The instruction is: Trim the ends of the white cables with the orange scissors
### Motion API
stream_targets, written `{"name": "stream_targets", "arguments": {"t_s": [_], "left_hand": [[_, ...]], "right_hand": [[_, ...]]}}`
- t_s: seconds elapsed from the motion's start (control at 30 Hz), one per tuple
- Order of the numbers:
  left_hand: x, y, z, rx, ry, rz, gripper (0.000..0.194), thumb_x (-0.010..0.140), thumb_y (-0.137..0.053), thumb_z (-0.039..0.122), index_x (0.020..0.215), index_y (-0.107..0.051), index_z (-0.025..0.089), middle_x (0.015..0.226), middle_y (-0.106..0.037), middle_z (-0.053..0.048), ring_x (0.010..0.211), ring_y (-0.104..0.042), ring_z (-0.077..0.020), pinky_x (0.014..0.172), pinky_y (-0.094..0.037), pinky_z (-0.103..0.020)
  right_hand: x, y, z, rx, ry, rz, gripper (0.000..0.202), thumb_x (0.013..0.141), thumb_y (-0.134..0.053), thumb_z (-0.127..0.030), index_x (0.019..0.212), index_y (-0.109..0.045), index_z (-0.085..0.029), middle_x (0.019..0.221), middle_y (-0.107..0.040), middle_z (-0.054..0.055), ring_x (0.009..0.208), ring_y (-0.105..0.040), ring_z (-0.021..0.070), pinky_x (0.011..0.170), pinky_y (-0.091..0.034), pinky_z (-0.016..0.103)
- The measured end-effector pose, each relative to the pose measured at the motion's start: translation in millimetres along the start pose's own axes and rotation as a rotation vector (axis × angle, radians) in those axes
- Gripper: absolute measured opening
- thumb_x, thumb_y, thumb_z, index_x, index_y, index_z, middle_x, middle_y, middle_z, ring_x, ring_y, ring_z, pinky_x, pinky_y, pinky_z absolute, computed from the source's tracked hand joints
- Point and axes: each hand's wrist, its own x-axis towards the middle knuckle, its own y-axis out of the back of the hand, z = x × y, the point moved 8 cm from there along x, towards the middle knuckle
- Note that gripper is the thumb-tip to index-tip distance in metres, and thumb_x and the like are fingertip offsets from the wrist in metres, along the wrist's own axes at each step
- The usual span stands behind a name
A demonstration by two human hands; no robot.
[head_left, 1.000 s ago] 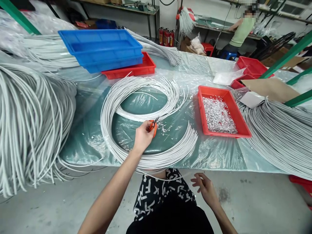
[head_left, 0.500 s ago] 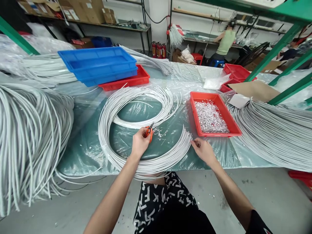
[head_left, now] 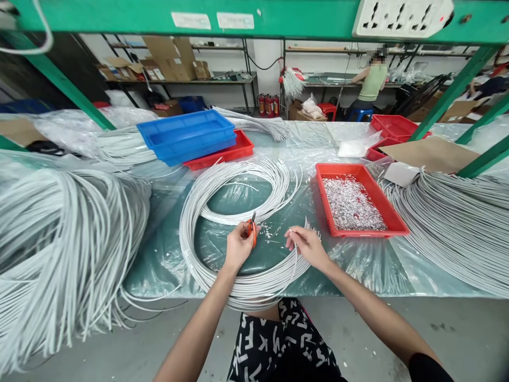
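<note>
My left hand (head_left: 238, 247) is closed around small orange-handled snips (head_left: 253, 239), their dark blades pointing up and away from me. Between the fingertips of my right hand (head_left: 310, 248) is the end of a single white cable (head_left: 295, 265), raised from the front coil of white cables (head_left: 254, 289). The other cut ends of that coil lie behind and beside my right hand. A second cable coil (head_left: 274, 199) rests just beyond. Tiny white scraps (head_left: 270, 232) are scattered on the table between my hands.
A red tray (head_left: 397, 229) full of small silvery pieces stands right of my hands. Thick cable bundles lie at the left (head_left: 79, 249) and right (head_left: 449, 228). Blue trays (head_left: 186, 132) sit over a red one behind. A green frame (head_left: 131, 18) crosses overhead. A person (head_left: 369, 82) sits far back.
My right hand has moved left from the bundle's ends, bringing one cable end up toward the snips. My left hand keeps the snips. The camera view has tilted up.
</note>
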Motion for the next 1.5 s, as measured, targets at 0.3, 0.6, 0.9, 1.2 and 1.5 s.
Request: {"name": "stream_targets", "arguments": {"t_s": [0.3, 0.6, 0.9, 1.2, 1.5], "left_hand": [[-44, 13.9, 41, 0.131, -0.039, -0.161, 0.022, 0.082, -0.068, 0.036, 0.077, -0.058, 0.017, 0.072, -0.059, -0.001, 0.066, -0.054, -0.0135, 0.066, -0.046, -0.024], [-71, 15.8, 42, 0.473, -0.145, -0.305, 0.016, 0.089, -0.059, 0.025, 0.104, -0.062, 0.022, 0.103, -0.07, -0.008, 0.096, -0.065, -0.0242, 0.08, -0.05, -0.032], [-74, 13.0, 53, 0.582, -0.315, -0.271, 0.032, 0.095, -0.048, 0.017, 0.125, -0.056, 0.025, 0.124, -0.065, -0.008, 0.118, -0.059, -0.026, 0.1, -0.046, -0.04], [-80, 8.4, 41, 0.549, -0.214, -0.28, 0.028, 0.094, -0.055, 0.026, 0.121, -0.06, 0.022, 0.122, -0.069, -0.008, 0.112, -0.065, -0.0247, 0.093, -0.052, -0.036], [-81, -20.1, 41, 0.561, -0.19, -0.331, 0.034, 0.094, -0.05, 0.019, 0.127, -0.055, 0.02, 0.116, -0.07, -0.01, 0.101, -0.069, -0.0237, 0.082, -0.054, -0.032]], "right_hand": [[28, -48, 3, 0.253, 0.006, -0.242, 0.039, 0.095, -0.049, -0.053, 0.085, -0.06, -0.016, 0.053, -0.042, -0.007, 0.043, -0.04, 0.0088, 0.045, -0.034, 0.022], [5, -48, 1, 0.3, 0.002, -0.288, 0.032, 0.097, -0.047, -0.051, 0.097, -0.051, -0.02, 0.056, -0.041, -0.008, 0.048, -0.035, 0.0091, 0.05, -0.03, 0.024], [12, -46, 7, 0.394, -0.009, -0.209, 0.03, 0.093, -0.055, -0.05, 0.086, -0.05, -0.021, 0.058, -0.045, -0.007, 0.046, -0.039, 0.0081, 0.043, -0.033, 0.021], [12, -52, 20, 0.457, -0.066, -0.248, 0.028, 0.092, -0.057, -0.048, 0.092, -0.054, -0.02, 0.068, -0.058, -0.003, 0.05, -0.052, 0.0084, 0.039, -0.04, 0.017], [13, -58, 34, 0.464, -0.151, -0.278, 0.037, 0.085, -0.064, -0.054, 0.095, -0.058, -0.019, 0.077, -0.064, 0.001, 0.067, -0.068, 0.0157, 0.044, -0.056, 0.021]]}}
